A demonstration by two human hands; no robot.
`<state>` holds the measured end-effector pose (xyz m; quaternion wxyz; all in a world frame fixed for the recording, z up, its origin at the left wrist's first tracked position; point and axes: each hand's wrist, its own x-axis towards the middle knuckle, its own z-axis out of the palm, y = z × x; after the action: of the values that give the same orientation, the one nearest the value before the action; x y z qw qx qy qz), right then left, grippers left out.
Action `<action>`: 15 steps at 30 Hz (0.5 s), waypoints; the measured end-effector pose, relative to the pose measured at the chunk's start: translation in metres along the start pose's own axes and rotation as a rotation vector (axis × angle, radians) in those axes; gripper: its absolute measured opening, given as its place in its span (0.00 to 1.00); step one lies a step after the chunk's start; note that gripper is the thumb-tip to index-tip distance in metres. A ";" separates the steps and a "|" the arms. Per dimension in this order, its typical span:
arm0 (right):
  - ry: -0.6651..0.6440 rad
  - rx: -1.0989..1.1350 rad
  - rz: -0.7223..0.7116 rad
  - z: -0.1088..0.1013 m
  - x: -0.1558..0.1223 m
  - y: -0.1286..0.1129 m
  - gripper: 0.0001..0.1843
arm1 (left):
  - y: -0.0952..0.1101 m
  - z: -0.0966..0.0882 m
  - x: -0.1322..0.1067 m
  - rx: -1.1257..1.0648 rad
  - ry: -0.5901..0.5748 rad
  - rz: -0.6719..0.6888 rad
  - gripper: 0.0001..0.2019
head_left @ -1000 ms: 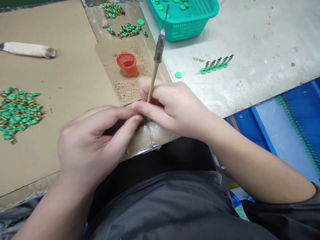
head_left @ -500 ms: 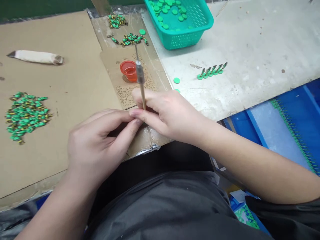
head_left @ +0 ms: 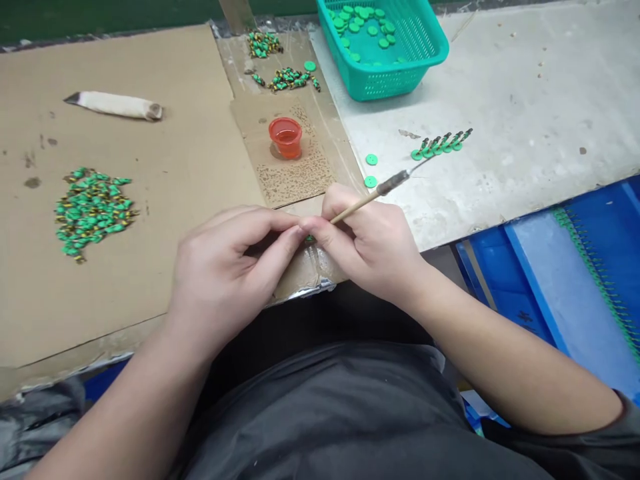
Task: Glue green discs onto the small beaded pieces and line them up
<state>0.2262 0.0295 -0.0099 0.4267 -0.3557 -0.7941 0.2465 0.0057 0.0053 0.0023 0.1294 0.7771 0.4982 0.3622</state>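
My right hand [head_left: 373, 243] is closed around a needle tool [head_left: 363, 203] with a wooden handle, a dark wrapped collar and a thin metal tip slanting up to the right. Its thumb and fingertips meet those of my left hand [head_left: 235, 267], which is pinched closed. A small green piece [head_left: 310, 238] peeks out at the meeting fingertips, mostly hidden. Beyond the hands, a red cup [head_left: 286, 139] of liquid stands on spotted cardboard. Two loose green discs [head_left: 371, 160] lie right of it, and a row of green discs with dark upright figures [head_left: 440, 148] stands farther right.
A teal basket [head_left: 395, 83] holds green discs at the back. Small green, yellow and black pieces lie heaped on cardboard at left [head_left: 95, 210] and at the back [head_left: 290, 79]. A white, dark-tipped stick-like object [head_left: 117, 105] lies at left. Blue trays [head_left: 530, 267] sit below the table's right edge.
The needle tool has swung from nearly upright to slanting right in my right hand. Both hands stay together at the fingertips. The whole view has shifted, so the table's things appear farther right.
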 end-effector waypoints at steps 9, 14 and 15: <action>-0.007 -0.078 -0.058 -0.002 0.000 -0.002 0.16 | 0.001 -0.001 -0.001 0.017 -0.024 0.006 0.08; -0.042 -0.158 -0.061 0.004 -0.003 -0.012 0.17 | -0.001 -0.001 0.000 -0.014 -0.016 0.045 0.09; -0.044 -0.180 -0.053 0.005 -0.004 -0.013 0.18 | -0.002 -0.001 0.000 -0.020 -0.020 0.050 0.09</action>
<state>0.2182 0.0178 -0.0054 0.3818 -0.3660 -0.8314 0.1703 0.0038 0.0057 0.0020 0.1331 0.7914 0.4737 0.3628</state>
